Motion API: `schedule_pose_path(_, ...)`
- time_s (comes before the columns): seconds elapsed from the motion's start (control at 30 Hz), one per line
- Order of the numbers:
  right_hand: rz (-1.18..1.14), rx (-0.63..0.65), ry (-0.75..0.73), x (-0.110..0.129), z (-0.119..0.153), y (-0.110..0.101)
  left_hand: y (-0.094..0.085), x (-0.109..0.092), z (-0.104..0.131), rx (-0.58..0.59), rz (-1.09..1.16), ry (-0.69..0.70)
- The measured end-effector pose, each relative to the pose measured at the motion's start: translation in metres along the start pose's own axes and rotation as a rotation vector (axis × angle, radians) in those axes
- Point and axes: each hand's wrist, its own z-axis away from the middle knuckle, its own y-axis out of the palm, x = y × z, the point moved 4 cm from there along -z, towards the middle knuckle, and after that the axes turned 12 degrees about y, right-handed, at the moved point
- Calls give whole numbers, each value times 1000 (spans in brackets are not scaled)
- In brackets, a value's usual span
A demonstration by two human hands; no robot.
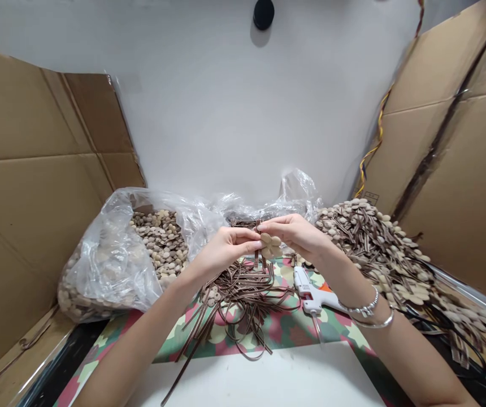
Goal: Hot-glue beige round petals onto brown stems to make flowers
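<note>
A beige flower-shaped piece with rounded petals [272, 246] is held up over the middle of the table. My left hand [233, 244] pinches its left edge between thumb and fingers. From the upper right, my right hand [290, 230] has its fingers closed at a brown strip by the top of the flower, with the fingertips of both hands nearly touching. Below them lies a loose heap of thin brown strips [247, 288]. A white glue gun [314, 294] rests right of the heap, its nozzle pointing down toward the front.
At the left stands a clear plastic bag [116, 271] of beige pieces. A large pile of pieces with brown strips [374, 243] lies at the right. Cardboard walls [35, 130] flank both sides. A white board [260, 379] lies in front on a patterned cloth [285, 333].
</note>
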Motion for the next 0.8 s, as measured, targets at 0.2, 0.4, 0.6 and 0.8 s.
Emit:
schedule_pose_path(0.2,-116,18,37,-5,-4,5,0,-1,0,-25,11,-10)
schedule_pose_path(0.4,-99,-163,-177,9,2,-19,-7,-12,1,-115,-27,-29)
schedule_pose_path(0.6,196,-151,-113,6,35,-31,-13,-13,3,-204,-130,5)
schedule_pose_path(0.8,109,39,-17,-24,56,-7,2,-10,4,-196,-260,52)
